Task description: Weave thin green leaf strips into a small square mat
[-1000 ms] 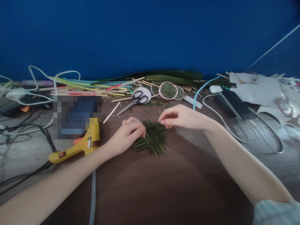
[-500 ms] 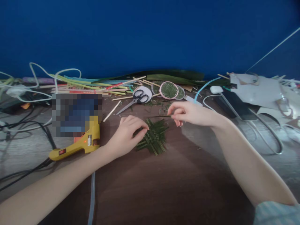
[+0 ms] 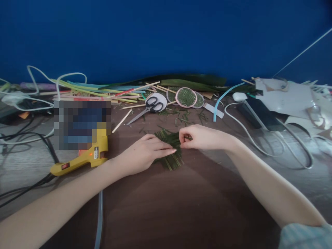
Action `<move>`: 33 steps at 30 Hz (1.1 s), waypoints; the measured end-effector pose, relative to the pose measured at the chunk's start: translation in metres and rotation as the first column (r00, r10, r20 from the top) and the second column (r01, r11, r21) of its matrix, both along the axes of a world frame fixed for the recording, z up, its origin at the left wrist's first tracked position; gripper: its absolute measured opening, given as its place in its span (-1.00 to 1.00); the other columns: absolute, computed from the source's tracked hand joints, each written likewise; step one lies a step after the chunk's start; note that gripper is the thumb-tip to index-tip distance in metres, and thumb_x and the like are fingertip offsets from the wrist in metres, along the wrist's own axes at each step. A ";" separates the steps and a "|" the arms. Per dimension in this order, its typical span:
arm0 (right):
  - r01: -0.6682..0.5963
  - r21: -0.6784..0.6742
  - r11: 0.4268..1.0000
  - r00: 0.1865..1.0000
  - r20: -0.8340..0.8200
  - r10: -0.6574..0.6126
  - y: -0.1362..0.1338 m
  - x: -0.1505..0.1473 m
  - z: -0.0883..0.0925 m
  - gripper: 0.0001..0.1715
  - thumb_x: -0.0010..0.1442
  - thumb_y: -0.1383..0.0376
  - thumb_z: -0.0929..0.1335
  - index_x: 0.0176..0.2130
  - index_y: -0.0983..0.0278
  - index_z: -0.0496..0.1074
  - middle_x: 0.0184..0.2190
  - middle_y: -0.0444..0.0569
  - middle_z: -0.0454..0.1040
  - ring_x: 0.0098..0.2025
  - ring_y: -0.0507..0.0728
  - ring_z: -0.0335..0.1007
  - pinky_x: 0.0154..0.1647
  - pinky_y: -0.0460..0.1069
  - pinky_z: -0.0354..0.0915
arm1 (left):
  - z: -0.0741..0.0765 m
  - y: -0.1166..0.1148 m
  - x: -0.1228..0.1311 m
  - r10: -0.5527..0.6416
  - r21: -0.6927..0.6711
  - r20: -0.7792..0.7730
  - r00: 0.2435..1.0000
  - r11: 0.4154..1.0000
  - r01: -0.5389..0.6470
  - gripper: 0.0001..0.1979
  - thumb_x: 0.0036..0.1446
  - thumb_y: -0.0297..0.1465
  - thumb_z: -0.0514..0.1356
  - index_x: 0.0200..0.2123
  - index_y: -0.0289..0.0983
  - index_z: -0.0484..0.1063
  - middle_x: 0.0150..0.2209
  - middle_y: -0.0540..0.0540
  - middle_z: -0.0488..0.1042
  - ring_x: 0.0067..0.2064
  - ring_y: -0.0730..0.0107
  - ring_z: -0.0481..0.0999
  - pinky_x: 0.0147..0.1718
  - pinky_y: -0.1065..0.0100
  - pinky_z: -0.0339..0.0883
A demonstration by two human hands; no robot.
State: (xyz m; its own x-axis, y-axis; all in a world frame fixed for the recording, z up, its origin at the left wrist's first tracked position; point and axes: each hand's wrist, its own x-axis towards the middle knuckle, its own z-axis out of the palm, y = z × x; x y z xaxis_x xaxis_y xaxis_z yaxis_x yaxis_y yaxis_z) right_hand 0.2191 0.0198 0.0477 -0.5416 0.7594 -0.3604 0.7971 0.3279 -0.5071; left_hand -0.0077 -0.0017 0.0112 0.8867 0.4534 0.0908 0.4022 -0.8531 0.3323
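A small mat woven from green leaf strips [image 3: 171, 162] lies on the dark brown table, its middle partly covered by my hands. My left hand [image 3: 146, 152] rests across its left side with the fingers stretched out over the weave. At the mat's right edge, my right hand [image 3: 198, 136] has thumb and fingers pinched together on a leaf strip, most of which is hidden by the fingers.
Beside my left forearm is a yellow glue gun [image 3: 94, 155] with black cables. Behind the mat lie scissors [image 3: 147, 109], leaf scraps and round leaf-filled frames [image 3: 186, 97]. A phone [image 3: 263, 116] and white cable sit to the right.
My right hand has come left and down from beyond the mat to its right edge. My left hand has gone from pinching the mat to lying with fingers stretched over it.
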 end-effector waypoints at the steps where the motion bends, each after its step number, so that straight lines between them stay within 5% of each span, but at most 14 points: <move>1: 0.004 0.001 1.000 1.000 0.005 -0.004 0.000 -0.001 -0.001 -0.92 -0.04 0.26 0.30 -0.47 0.23 0.34 -0.56 -0.16 0.36 -0.56 -0.02 0.17 -0.58 -0.09 0.02 | 0.000 -0.001 0.000 -0.007 0.025 -0.026 1.000 1.000 0.007 -0.44 0.08 -0.67 -0.14 0.07 -0.10 0.26 0.06 -0.02 0.37 -0.01 0.35 0.35 -0.01 0.23 0.06; 12: 0.025 -0.029 0.999 0.998 0.056 -0.024 0.001 -0.005 -0.005 -0.84 -0.04 0.20 0.31 -0.52 0.24 0.33 -0.60 -0.18 0.32 -0.56 -0.03 0.17 -0.55 -0.09 0.01 | -0.001 -0.002 0.001 -0.098 0.211 -0.041 0.994 0.972 0.104 -0.52 0.08 -0.62 -0.08 0.04 -0.19 0.30 0.07 -0.01 0.36 0.03 0.38 0.35 -0.04 0.27 0.11; 33: 0.013 -0.030 0.999 0.995 0.101 -0.010 0.002 -0.007 -0.001 -0.87 -0.06 0.25 0.31 -0.55 0.26 0.31 -0.60 -0.18 0.31 -0.55 -0.03 0.15 -0.54 -0.09 -0.01 | -0.004 -0.003 0.001 -0.092 0.244 -0.021 0.996 0.965 0.095 -0.54 0.10 -0.61 -0.09 0.02 -0.18 0.33 0.05 0.03 0.38 0.01 0.35 0.39 -0.05 0.26 0.17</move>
State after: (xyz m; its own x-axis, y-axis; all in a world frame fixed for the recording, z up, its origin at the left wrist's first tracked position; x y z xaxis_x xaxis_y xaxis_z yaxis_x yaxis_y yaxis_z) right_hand 0.2122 0.0220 0.0468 -0.4928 0.7530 -0.4360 0.8483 0.3042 -0.4335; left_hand -0.0068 -0.0044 0.0074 0.9254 0.3336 0.1799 0.3190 -0.9418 0.1059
